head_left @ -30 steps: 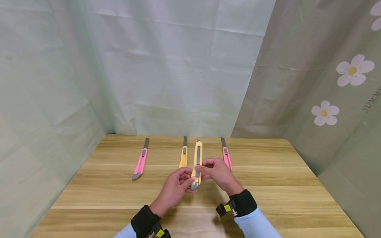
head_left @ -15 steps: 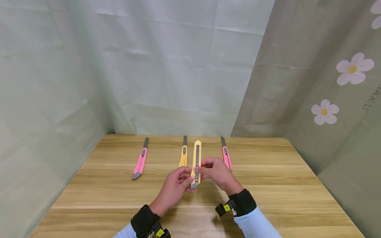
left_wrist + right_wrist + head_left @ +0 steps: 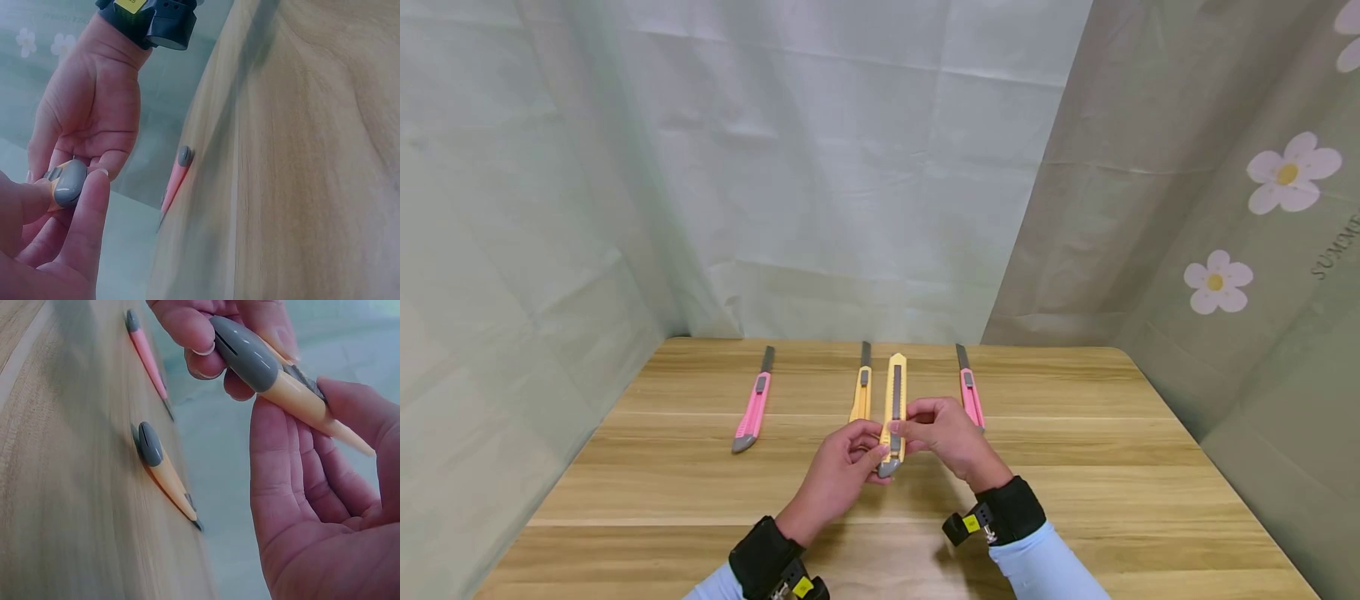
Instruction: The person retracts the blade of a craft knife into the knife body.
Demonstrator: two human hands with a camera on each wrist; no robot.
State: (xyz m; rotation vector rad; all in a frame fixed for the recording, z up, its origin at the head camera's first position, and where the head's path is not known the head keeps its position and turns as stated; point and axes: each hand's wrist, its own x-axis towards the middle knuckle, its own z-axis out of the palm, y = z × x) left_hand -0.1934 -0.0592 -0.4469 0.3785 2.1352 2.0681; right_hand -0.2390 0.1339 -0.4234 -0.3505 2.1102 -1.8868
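Note:
A yellow box cutter (image 3: 896,392) with a grey end cap is held above the table, front end pointing away; no blade sticks out past its tip. My left hand (image 3: 841,473) pinches it near the grey cap. With thumb and fingers, my right hand (image 3: 953,440) grips its middle from the right, the thumb at the grey slider in the slot. In the right wrist view both hands hold the same box cutter (image 3: 297,400). From the left wrist, its grey end cap (image 3: 70,183) faces the camera between the fingers.
On the wooden table (image 3: 647,492) lie a pink box cutter (image 3: 754,408) at left, another yellow one (image 3: 863,392) just behind my left hand, and a second pink one (image 3: 972,398) at right, partly behind my right hand. All three have grey blades out. Cloth curtains (image 3: 850,208) surround the table.
A second ago a small blade tip stuck out of the held box cutter; by half a second ago it had slid inside. The hands have hardly moved.

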